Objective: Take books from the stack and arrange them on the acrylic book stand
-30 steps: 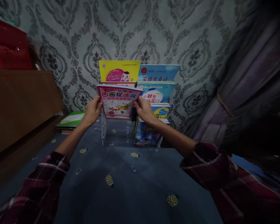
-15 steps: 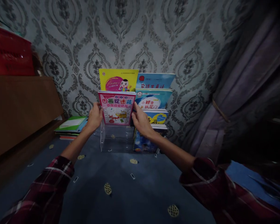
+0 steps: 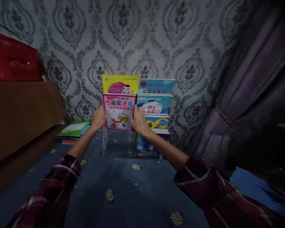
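Observation:
A pink picture book (image 3: 120,112) stands upright in the left column of a clear tiered rack (image 3: 116,147). My left hand (image 3: 99,118) is closed on its left edge, and my right hand (image 3: 139,121) grips the right edge. Behind it rises a yellow book (image 3: 120,83). The right column holds a light blue book (image 3: 158,86) at the back, a teal book (image 3: 155,104), a blue and yellow book (image 3: 158,123) and, lowest, a dark blue book (image 3: 147,147). My right hand and forearm hide parts of these.
A stack of books (image 3: 74,129) lies left of the rack on the dark blue patterned cloth (image 3: 123,177). Further left is a brown cabinet (image 3: 23,110) carrying a red container (image 3: 14,57). A tied curtain (image 3: 218,123) and blue material (image 3: 254,186) are on the right; patterned wallpaper stands behind.
Both hands stay on the pink book, which sits slightly further in against the yellow one. My right hand has shifted a little left and down its edge. The view has tilted up slightly.

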Demonstrator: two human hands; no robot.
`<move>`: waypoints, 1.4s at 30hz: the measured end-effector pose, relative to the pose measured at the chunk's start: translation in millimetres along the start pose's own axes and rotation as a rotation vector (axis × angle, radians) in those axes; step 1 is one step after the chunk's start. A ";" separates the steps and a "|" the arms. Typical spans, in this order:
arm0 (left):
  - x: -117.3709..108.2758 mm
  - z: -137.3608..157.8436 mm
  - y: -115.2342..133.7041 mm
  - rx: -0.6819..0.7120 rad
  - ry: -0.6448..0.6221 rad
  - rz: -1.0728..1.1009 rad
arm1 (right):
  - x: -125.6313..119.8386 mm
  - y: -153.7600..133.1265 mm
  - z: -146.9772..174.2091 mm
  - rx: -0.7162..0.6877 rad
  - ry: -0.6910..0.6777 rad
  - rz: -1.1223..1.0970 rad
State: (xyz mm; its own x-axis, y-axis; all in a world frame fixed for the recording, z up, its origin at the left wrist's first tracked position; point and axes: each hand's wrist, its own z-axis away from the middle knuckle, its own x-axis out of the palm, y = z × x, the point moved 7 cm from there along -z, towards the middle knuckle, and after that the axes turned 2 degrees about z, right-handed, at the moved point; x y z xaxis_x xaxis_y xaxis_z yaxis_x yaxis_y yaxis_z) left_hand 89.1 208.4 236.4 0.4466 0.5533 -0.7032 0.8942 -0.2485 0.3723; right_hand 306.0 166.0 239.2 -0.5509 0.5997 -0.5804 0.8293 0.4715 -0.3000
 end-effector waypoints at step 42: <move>12.1 6.6 -3.4 0.046 -0.010 0.062 | 31.7 -1.5 20.1 -0.100 -0.028 -0.133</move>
State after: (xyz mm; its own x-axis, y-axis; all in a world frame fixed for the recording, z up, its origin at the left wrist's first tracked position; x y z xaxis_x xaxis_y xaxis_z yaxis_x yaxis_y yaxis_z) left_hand 91.6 210.6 222.6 0.5014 0.5274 -0.6859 0.8651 -0.3185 0.3874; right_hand 289.2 171.4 206.1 -0.6510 0.5102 -0.5620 0.7352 0.6080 -0.2997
